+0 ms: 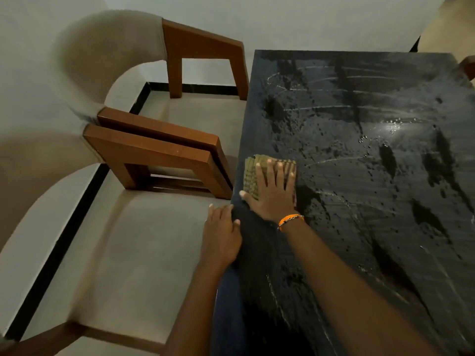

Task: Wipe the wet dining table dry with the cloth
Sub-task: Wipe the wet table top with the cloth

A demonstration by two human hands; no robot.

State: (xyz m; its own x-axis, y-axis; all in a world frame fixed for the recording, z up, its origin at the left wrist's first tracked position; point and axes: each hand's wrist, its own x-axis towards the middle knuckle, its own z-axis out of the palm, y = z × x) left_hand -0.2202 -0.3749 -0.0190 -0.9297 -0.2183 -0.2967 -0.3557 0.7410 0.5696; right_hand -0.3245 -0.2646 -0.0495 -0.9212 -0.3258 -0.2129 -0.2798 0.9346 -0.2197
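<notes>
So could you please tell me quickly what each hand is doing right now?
Left hand: open, resting on the black dining table's edge.
Right hand: open, flat fingers pressing the folded olive-green cloth.

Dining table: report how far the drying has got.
Done: only a duller strip near the table's left edge looks wiped. In hand: the right hand presses the cloth flat there, while the left hand rests on the edge. Left: droplets and streaks cover most of the top.
</notes>
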